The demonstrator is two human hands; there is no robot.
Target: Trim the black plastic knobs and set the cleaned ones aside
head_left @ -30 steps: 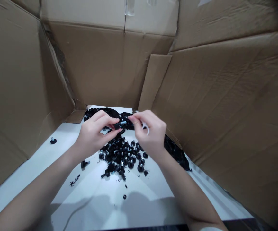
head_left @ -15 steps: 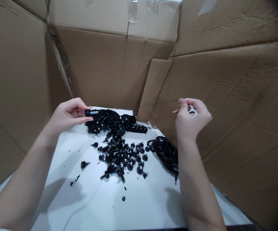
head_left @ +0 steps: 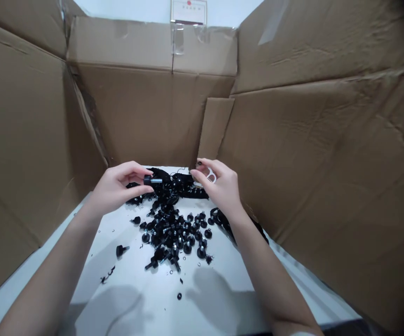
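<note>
Between thumb and fingers, my left hand (head_left: 119, 186) grips a black-headed bolt (head_left: 148, 180), its metal shank pointing right. My right hand (head_left: 221, 184) is level with it, a short gap away, pinching a small dark piece (head_left: 199, 163) at the fingertips. A white tool with a finger loop (head_left: 211, 176) is also held in that hand, partly hidden by the fingers. Below both hands, a heap of similar black-headed bolts (head_left: 170, 231) covers the middle of the white table (head_left: 159, 308). Behind the heap lies a darker pile of black parts (head_left: 194, 191).
Cardboard walls (head_left: 145, 112) stand at the back and both sides. A black bundle (head_left: 223, 219) lies partly behind my right forearm. One bolt (head_left: 120, 250) lies apart on the left, near black scraps (head_left: 108, 275). A small black ring (head_left: 179, 296) is in front.
My right hand has moved left and inward, close to my left hand, and a dark piece now shows at its fingertips. My left hand has shifted slightly right, still holding the bolt. The view has tilted up.
</note>
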